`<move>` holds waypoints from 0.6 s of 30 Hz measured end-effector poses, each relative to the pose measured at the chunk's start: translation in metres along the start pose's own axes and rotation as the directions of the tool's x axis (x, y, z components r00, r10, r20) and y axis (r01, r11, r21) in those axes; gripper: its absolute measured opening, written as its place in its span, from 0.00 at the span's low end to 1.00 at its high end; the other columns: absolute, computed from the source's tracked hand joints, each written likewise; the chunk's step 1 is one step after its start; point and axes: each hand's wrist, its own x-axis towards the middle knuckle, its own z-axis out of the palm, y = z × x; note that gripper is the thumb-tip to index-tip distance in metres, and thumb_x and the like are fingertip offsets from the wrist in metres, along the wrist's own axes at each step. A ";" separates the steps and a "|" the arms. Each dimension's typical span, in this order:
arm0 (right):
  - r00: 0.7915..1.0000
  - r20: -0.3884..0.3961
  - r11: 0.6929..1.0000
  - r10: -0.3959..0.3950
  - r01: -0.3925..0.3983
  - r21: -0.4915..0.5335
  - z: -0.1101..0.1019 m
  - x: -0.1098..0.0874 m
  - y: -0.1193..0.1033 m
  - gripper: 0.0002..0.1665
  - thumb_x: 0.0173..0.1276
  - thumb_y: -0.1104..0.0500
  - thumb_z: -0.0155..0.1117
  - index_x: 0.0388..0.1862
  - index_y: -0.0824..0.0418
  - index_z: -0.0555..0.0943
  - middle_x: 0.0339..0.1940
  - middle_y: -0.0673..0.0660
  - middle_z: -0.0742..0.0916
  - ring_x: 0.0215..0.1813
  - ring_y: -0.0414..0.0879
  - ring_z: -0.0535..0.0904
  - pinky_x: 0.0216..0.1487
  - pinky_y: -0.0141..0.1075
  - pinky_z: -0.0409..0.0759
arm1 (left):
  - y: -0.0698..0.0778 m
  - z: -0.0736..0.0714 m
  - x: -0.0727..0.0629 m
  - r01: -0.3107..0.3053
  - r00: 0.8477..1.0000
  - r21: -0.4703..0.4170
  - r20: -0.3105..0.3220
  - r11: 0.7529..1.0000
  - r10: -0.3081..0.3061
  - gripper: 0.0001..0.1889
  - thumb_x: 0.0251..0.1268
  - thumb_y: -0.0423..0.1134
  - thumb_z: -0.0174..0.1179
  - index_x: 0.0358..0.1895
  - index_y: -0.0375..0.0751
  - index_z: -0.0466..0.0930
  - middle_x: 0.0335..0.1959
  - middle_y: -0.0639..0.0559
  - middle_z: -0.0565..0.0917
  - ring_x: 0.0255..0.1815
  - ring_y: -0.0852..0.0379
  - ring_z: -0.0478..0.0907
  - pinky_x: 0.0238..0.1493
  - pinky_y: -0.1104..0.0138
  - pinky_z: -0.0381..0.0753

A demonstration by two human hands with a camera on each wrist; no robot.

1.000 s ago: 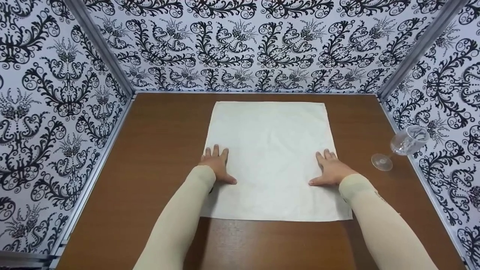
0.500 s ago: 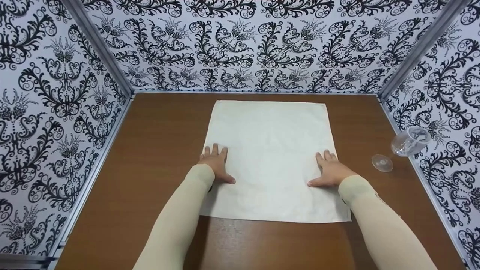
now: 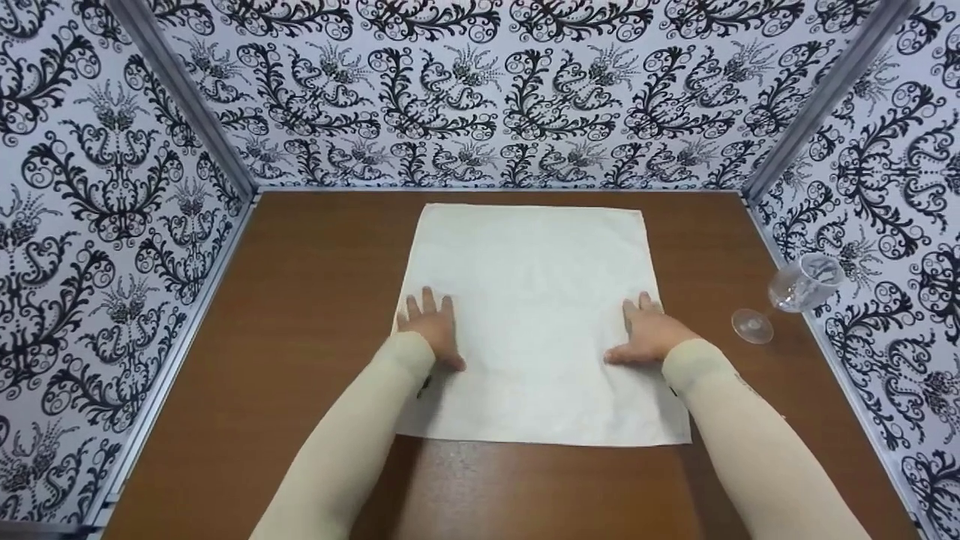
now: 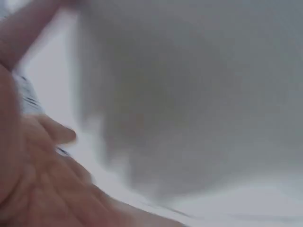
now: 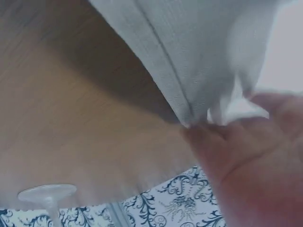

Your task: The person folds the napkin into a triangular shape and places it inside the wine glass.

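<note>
A square white cloth (image 3: 525,300) lies spread on the brown table, its near edge nearly straight and a few faint creases across it. My left hand (image 3: 431,328) rests at its left edge with fingers spread and thumb pointing inward. On the opposite side my right hand (image 3: 649,334) lies at the right edge, fingers pointing away and thumb toward the middle. In the right wrist view, the cloth's hemmed edge (image 5: 163,61) meets the fingers and small folds rise beside them. The left wrist view is blurred, showing the palm (image 4: 52,184) close beside the pale cloth.
A clear wine glass (image 3: 806,283) stands upright on the table at the right, near the side wall. Patterned black-and-white panels (image 3: 480,90) rise behind and on both sides. Brown table top (image 3: 300,300) shows left of the cloth.
The whole head view has shifted slightly to the left. My left hand has turned a little and sits slightly farther in from the cloth's left edge; the right hand keeps its place on the cloth.
</note>
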 end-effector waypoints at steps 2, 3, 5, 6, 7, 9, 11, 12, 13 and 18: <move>0.999 -0.031 1.000 -0.018 0.018 0.002 -0.001 0.004 0.001 0.77 0.60 0.29 0.76 0.86 0.71 0.45 0.86 0.77 0.41 0.86 0.75 0.35 0.83 0.68 0.45 | 0.014 0.002 -0.009 0.023 0.999 -0.029 0.026 0.999 -0.022 0.71 0.53 0.71 0.74 0.87 0.38 0.39 0.86 0.27 0.37 0.87 0.26 0.35 0.82 0.33 0.48; 0.999 -0.039 1.000 -0.028 0.028 -0.002 -0.001 0.006 0.002 0.77 0.60 0.30 0.76 0.87 0.70 0.44 0.86 0.76 0.41 0.86 0.75 0.35 0.83 0.68 0.45 | 0.019 0.005 -0.011 0.032 0.999 -0.039 0.040 0.999 -0.030 0.72 0.52 0.74 0.72 0.87 0.36 0.39 0.86 0.26 0.38 0.87 0.26 0.36 0.81 0.31 0.48; 0.999 -0.020 0.999 -0.042 0.042 -0.016 0.001 0.008 0.004 0.76 0.61 0.29 0.75 0.87 0.69 0.44 0.87 0.75 0.41 0.86 0.75 0.35 0.83 0.69 0.45 | 0.028 0.012 -0.017 0.081 0.995 -0.080 0.068 0.994 -0.076 0.74 0.50 0.78 0.70 0.87 0.38 0.37 0.86 0.28 0.37 0.87 0.25 0.35 0.79 0.29 0.50; 0.999 -0.002 0.999 -0.046 0.046 -0.018 0.002 0.010 0.005 0.76 0.61 0.30 0.75 0.87 0.69 0.44 0.87 0.75 0.41 0.86 0.75 0.35 0.83 0.68 0.46 | 0.030 0.016 -0.018 0.102 0.993 -0.098 0.070 0.990 -0.095 0.74 0.48 0.79 0.69 0.87 0.39 0.37 0.87 0.29 0.37 0.87 0.25 0.35 0.79 0.28 0.50; 0.999 0.013 0.998 -0.051 0.051 -0.022 0.003 0.010 0.005 0.76 0.62 0.29 0.74 0.87 0.69 0.44 0.87 0.75 0.42 0.86 0.76 0.36 0.83 0.69 0.46 | 0.031 0.021 -0.017 0.127 0.990 -0.112 0.073 0.986 -0.119 0.75 0.47 0.79 0.70 0.88 0.42 0.37 0.87 0.30 0.36 0.86 0.24 0.35 0.77 0.26 0.52; 0.998 0.039 0.998 -0.052 0.053 -0.025 0.004 0.010 0.005 0.75 0.62 0.29 0.73 0.87 0.70 0.44 0.86 0.76 0.43 0.85 0.77 0.37 0.82 0.69 0.46 | 0.031 0.025 -0.020 0.165 0.985 -0.139 0.068 0.976 -0.157 0.75 0.45 0.79 0.71 0.88 0.46 0.37 0.88 0.33 0.33 0.85 0.20 0.33 0.75 0.25 0.54; 0.998 0.044 0.998 -0.051 0.053 -0.026 0.005 0.011 0.004 0.74 0.63 0.30 0.73 0.87 0.70 0.44 0.86 0.76 0.43 0.85 0.77 0.37 0.82 0.69 0.47 | 0.032 0.024 -0.023 0.187 0.982 -0.167 0.063 0.968 -0.179 0.74 0.46 0.78 0.73 0.88 0.49 0.36 0.88 0.35 0.31 0.85 0.20 0.31 0.75 0.24 0.54; 0.998 0.040 0.998 -0.049 0.050 -0.028 0.005 0.011 0.004 0.74 0.63 0.30 0.73 0.87 0.70 0.44 0.86 0.76 0.43 0.85 0.77 0.37 0.82 0.68 0.47 | 0.031 0.024 -0.022 0.185 0.982 -0.169 0.057 0.968 -0.178 0.74 0.46 0.77 0.73 0.88 0.49 0.36 0.88 0.35 0.31 0.84 0.19 0.31 0.75 0.25 0.55; 0.998 0.035 0.998 -0.048 0.049 -0.030 0.005 0.011 0.003 0.74 0.63 0.30 0.73 0.87 0.70 0.45 0.86 0.76 0.44 0.85 0.77 0.37 0.82 0.69 0.48 | 0.031 0.024 -0.021 0.185 0.982 -0.166 0.057 0.969 -0.178 0.74 0.46 0.77 0.73 0.88 0.49 0.36 0.88 0.35 0.31 0.84 0.19 0.31 0.75 0.25 0.55; 0.999 0.022 0.998 -0.043 0.044 -0.041 0.006 0.008 0.002 0.74 0.63 0.30 0.74 0.86 0.70 0.46 0.86 0.76 0.45 0.85 0.77 0.39 0.83 0.68 0.48 | 0.030 0.030 -0.010 0.198 0.979 -0.156 0.082 0.968 -0.187 0.77 0.43 0.80 0.73 0.88 0.51 0.32 0.87 0.36 0.27 0.84 0.20 0.28 0.76 0.25 0.52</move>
